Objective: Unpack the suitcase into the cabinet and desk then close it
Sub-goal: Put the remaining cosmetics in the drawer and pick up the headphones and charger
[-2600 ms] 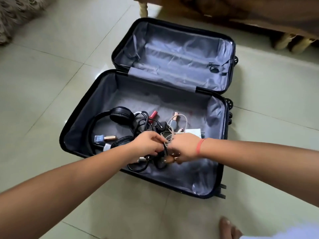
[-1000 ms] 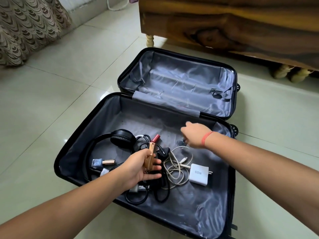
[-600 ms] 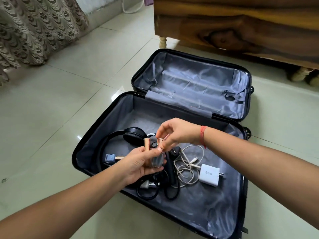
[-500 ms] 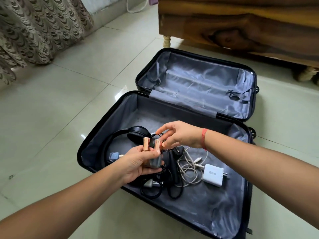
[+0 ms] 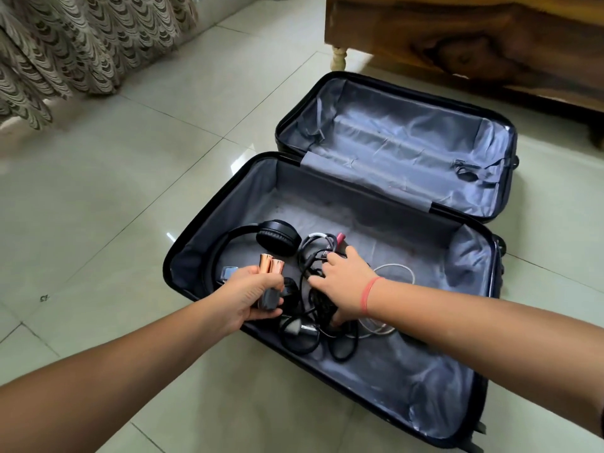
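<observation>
The open suitcase [image 5: 196,266] is laid flat on the floor [image 5: 114,207]. Two shiny pink-gold tubes [image 5: 271,268] are held tight in the left hand [image 5: 248,295], over the case's near half. The right hand [image 5: 346,282] is spread on the tangled black cables [image 5: 305,256] inside; whether they are gripped cannot be told. Black headphones [image 5: 277,238] are seen beside them.

In the suitcase [image 5: 425,371], headphones [image 5: 277,238] lie left of the cable tangle [image 5: 318,304]; wooden furniture [image 5: 457,44] stands behind it.
</observation>
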